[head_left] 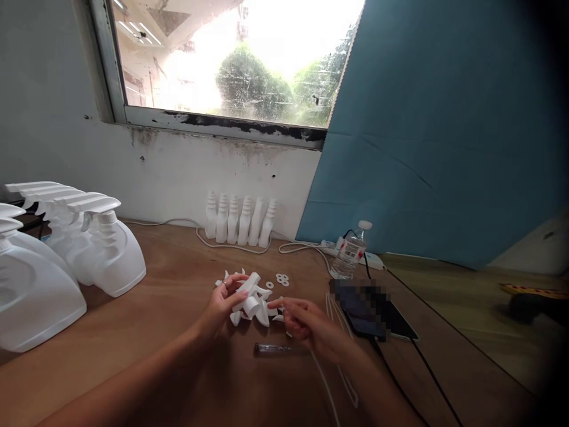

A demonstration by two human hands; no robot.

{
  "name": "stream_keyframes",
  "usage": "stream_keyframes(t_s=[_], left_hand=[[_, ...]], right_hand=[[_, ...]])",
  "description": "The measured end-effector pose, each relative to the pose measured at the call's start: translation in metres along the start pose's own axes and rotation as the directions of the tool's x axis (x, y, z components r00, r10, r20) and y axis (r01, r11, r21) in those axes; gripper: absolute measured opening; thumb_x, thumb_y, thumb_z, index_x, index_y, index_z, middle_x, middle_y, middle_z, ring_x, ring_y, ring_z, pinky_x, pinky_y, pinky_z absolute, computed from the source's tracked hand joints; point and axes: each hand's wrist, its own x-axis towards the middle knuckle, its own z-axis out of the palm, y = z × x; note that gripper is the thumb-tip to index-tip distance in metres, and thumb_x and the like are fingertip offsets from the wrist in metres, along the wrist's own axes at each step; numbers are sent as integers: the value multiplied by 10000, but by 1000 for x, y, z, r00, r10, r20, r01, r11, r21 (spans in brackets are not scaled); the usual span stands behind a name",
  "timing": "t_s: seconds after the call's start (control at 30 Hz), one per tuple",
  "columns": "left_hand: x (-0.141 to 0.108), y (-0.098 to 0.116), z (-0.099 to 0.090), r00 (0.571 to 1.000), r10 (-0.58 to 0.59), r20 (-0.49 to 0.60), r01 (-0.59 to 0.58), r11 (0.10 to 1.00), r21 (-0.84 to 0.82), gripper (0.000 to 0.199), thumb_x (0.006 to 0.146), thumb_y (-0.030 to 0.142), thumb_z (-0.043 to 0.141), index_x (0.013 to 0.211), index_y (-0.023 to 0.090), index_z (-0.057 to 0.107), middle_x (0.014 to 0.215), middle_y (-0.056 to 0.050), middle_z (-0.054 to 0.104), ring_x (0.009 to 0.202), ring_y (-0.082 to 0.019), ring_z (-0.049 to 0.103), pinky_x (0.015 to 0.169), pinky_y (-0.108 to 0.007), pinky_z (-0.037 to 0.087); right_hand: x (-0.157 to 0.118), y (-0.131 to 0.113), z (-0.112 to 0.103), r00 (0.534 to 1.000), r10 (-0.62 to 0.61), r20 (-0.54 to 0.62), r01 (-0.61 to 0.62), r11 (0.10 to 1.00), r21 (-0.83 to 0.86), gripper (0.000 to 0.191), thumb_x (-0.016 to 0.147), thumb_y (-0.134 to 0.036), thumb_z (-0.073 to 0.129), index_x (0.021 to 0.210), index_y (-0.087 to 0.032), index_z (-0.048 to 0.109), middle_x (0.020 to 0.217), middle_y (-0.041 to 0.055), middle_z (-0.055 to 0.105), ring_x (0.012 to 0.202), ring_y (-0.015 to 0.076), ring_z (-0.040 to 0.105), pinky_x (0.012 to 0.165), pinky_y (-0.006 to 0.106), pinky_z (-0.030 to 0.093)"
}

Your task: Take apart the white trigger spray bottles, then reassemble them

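My left hand (225,301) is closed round a white plastic part (249,295) with a round end, held above the brown table. My right hand (302,320) is to its right, with a finger stretched toward the part and the other fingers curled; what it holds, if anything, is too small to tell. Behind and below the hands lies a loose pile of white plastic pieces (236,318). Several white rings (282,279) lie just beyond the pile. A small clear-and-dark tube (272,349) rests on the table in front of the hands.
White spray bottles (118,255) crowd the left side. Several small white bottles (244,224) line the wall. At the right are a water bottle (351,252), a power strip (374,261), a phone (362,311) and cables. A blue curtain (422,130) hangs beside the window.
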Motion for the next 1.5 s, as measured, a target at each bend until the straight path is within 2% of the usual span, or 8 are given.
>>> stream_keyframes(t_s=[0.17,0.37,0.6,0.8,1.03,1.17,1.33,1.5], left_hand=[[-2,-2,-29,995,-91,39,98,955,-280,362,772,205,613,1125,145,564,955,-81,634,764,-178,604,665,-292,500],[0,-4,-33,989,-60,135,109,912,-395,271,835,241,537,1076,125,582,803,-48,556,677,-154,542,578,-267,446],[-1,-7,-30,992,-110,58,124,914,-386,239,754,244,668,937,140,555,792,-10,517,627,-108,512,502,-216,400],[3,-12,-30,991,-131,19,131,942,-309,285,721,293,695,784,179,442,762,13,545,508,-90,510,393,-191,349],[6,-22,-32,994,-101,-32,93,977,-194,301,718,292,704,752,183,425,645,30,550,444,-96,526,382,-211,412],[6,-26,-33,993,-95,-63,85,985,-150,310,730,324,704,760,184,429,599,39,558,414,-97,526,397,-221,438],[5,-26,-31,993,-88,-74,79,989,-126,333,726,345,712,776,183,425,579,45,564,392,-94,523,404,-216,448],[3,-25,-28,992,-85,-94,75,992,-99,365,711,375,723,780,184,419,552,53,545,383,-101,522,393,-215,442]], right_hand=[[9,-3,-52,799,-299,-522,2,869,-495,536,748,-601,550,935,-124,705,528,-35,411,441,83,341,418,210,244],[24,16,-72,617,-580,-533,9,682,-731,485,691,-449,620,1047,-124,666,966,131,665,849,251,596,779,370,445],[0,11,-11,893,-425,147,289,294,-911,192,872,-373,581,882,-202,668,723,16,618,640,144,538,609,262,411],[1,27,19,845,-349,405,444,36,-895,59,790,-151,632,824,-195,651,754,27,633,779,174,557,691,280,397],[-6,30,20,757,-652,43,463,489,-739,55,771,-221,540,742,-187,507,554,-54,425,482,74,359,488,213,295],[0,26,33,872,-386,-301,337,919,-202,270,857,-451,490,766,-197,477,528,-51,420,421,71,336,384,188,242],[13,31,49,929,-239,-283,300,933,198,376,746,-459,696,820,-228,409,542,-77,451,378,63,364,332,162,229],[12,41,47,889,-408,-208,429,901,66,233,813,-357,665,827,-205,488,553,-81,411,427,46,353,407,172,312]])
